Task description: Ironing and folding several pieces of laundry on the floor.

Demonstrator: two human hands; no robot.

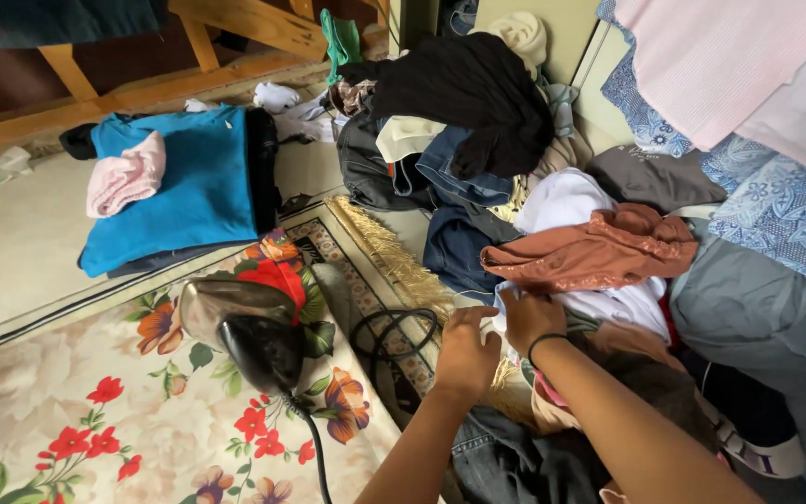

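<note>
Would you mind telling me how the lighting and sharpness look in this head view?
Head view: soft, even light, no harsh shadows; mild sheen on the iron; both hands on the white garment reasonably sharp; edges bend slightly from the wide lens.

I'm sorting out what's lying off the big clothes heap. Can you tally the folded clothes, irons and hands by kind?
Folded clothes: 2, a blue garment and a pink garment on it
Clothes iron: 1
Hands: 2, left hand, right hand
Total: 5

The iron (244,331) has a shiny metal soleplate and glossy black plastic body, standing on matt flowered cloth (95,411) beside soft, crumpled clothes (599,247).
</note>
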